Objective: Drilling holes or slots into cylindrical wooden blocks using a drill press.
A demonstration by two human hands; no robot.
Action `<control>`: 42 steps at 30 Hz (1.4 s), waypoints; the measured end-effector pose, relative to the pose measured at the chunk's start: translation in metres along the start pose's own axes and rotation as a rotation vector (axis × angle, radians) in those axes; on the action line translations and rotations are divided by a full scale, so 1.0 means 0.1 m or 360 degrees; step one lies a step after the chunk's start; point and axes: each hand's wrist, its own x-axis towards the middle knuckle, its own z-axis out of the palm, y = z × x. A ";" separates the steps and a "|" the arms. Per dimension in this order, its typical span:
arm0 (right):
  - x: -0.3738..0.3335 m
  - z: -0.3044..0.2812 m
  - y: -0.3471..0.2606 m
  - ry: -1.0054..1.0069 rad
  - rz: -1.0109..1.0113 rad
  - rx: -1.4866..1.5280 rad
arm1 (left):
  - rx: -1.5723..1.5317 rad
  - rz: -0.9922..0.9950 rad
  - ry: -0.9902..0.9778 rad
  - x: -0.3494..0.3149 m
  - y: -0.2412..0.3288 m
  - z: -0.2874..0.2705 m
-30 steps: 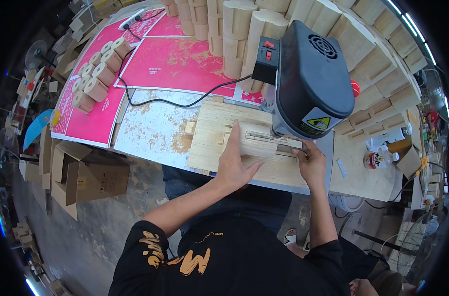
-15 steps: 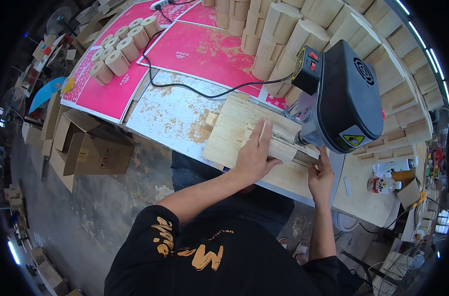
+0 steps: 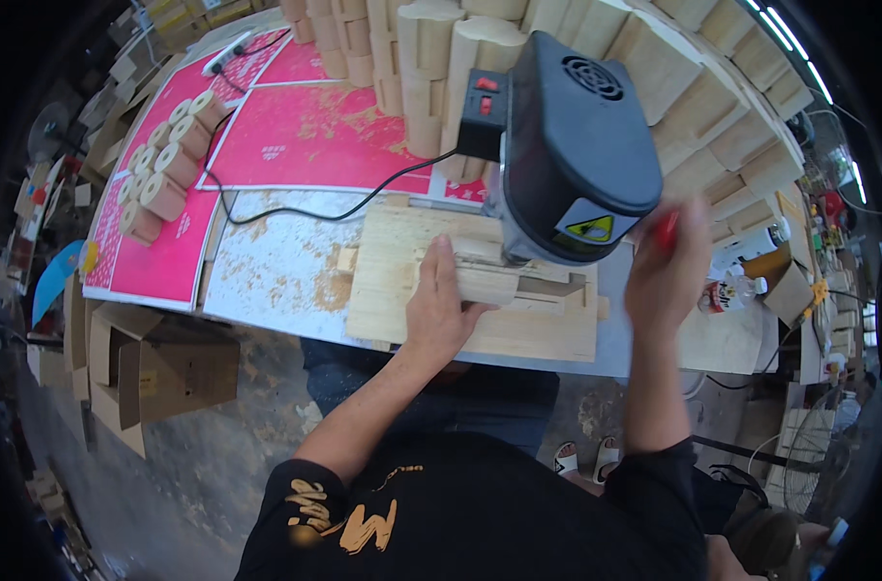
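Note:
My left hand (image 3: 443, 308) lies over a pale wooden block (image 3: 487, 283), fingers along its left part and thumb on the near side, holding it in a slotted plywood jig (image 3: 388, 290). The block's far part sits under the head of a black bench drill press (image 3: 586, 145); the bit is mostly hidden. To the right of the machine, my right hand (image 3: 666, 276) is blurred by motion, closed round a red knob (image 3: 667, 232) at its side. An uncovered slot shows in the jig right of the block.
Stacked wooden blocks (image 3: 431, 82) wall the table's far side. Several drilled wooden pieces (image 3: 160, 194) stand on pink sheets at the left. A black cable (image 3: 315, 211) crosses sawdust behind the jig. A plastic bottle (image 3: 727, 292) stands right; an opened cardboard box (image 3: 184, 373) is on the floor.
My right hand has left the block's right end and moved up to the red knob. My left hand stays on the block. The whole view has turned and shifted.

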 end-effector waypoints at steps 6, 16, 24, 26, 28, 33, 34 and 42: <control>-1.11 -0.55 0.94 -0.0328 -0.1057 -0.1356 | 0.0096 -0.0195 -0.0135 -0.13 -0.12 0.32; 0.01 0.04 -0.18 0.0107 -0.0711 -0.0560 | -0.0071 -0.0272 -0.0109 -0.03 0.27 0.17; -0.59 -0.13 0.47 -0.0157 -0.1231 -0.0534 | -0.0015 -0.0371 -0.0122 -0.05 0.26 0.28; -0.90 -0.24 1.00 -0.0251 -0.1234 -0.0733 | 0.0010 -0.0277 -0.0153 -0.08 0.24 0.29; -0.86 -0.33 1.21 -0.0328 -0.1391 -0.0964 | 0.0134 -0.0251 -0.0140 -0.13 0.16 0.39; -0.67 -0.47 0.77 -0.0505 -0.1354 -0.0945 | -0.0087 -0.0077 -0.0220 0.05 0.26 0.24; -0.61 -0.44 0.60 -0.0615 -0.1290 -0.0873 | -0.0175 -0.0265 -0.0369 0.15 0.35 0.05; 0.10 -0.05 0.07 -0.0097 0.0204 0.0096 | -0.0151 -0.0382 -0.1135 0.57 0.12 -0.42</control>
